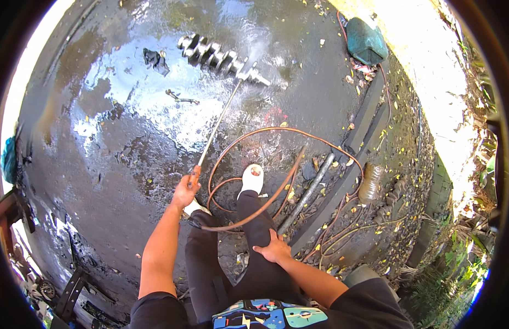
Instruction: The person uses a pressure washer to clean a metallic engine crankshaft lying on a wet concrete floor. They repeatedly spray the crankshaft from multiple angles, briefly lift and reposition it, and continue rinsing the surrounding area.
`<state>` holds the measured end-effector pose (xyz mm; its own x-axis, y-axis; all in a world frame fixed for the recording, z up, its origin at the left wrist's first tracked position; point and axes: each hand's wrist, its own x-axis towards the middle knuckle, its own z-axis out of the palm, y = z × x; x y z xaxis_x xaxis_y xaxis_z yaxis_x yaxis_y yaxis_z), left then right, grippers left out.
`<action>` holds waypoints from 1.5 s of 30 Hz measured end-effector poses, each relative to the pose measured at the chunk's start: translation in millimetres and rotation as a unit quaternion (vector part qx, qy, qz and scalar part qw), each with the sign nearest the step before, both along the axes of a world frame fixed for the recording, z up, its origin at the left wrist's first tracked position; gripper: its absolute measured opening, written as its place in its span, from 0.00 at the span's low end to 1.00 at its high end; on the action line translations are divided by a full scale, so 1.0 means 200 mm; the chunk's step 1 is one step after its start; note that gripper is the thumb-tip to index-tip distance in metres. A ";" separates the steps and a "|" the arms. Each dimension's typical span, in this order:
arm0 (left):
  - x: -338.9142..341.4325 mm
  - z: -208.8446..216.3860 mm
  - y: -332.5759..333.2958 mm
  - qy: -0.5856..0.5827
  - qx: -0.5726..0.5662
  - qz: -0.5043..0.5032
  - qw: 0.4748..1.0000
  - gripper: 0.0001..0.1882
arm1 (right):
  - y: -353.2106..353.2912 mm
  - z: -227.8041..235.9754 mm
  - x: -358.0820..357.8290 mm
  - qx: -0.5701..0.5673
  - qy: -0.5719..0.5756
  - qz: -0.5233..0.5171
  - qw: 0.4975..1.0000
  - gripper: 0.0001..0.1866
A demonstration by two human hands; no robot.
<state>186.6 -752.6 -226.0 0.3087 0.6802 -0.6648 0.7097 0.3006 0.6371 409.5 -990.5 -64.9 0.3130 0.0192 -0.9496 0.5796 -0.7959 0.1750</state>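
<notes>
Head view: see wet floor [139,219]; right leg [262,281] under spread, empty right hand [276,251]; 1 metal shaft [213,56] ahead and slightly right of left fingers [195,176], slanting far-left to near-right; 1 spray wand [219,122], wrapped snugly in that nearer left hand [185,193].

the left hand [184,192] grips a spray lance [218,125] by its near end, the far tip at a metal crankshaft [224,61] lying on dark, wet ground [100,181] — pale mist hangs there. the right hand [273,250] rests on the right leg [255,219]. a brownish hose [279,128] loops past the white right shoe [252,177] — a teal container [367,41] sits at upper right.
</notes>
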 end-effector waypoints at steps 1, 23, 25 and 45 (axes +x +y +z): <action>0.04 0.08 0.00 0.005 -0.067 0.008 0.998 0.19 | 0.00 0.02 0.02 0.052 -0.019 0.003 0.998 0.48; 2.01 0.97 0.23 -0.134 -0.170 0.318 0.923 0.16 | 0.90 1.31 1.08 0.629 0.071 0.226 0.741 0.38; 2.11 0.96 0.28 -0.117 -0.151 0.281 0.941 0.20 | 0.99 1.27 1.12 0.628 0.052 0.230 0.742 0.32; 2.39 1.23 0.84 -0.078 -0.336 0.451 0.823 0.14 | 1.60 1.27 1.55 0.603 0.087 0.163 0.776 0.14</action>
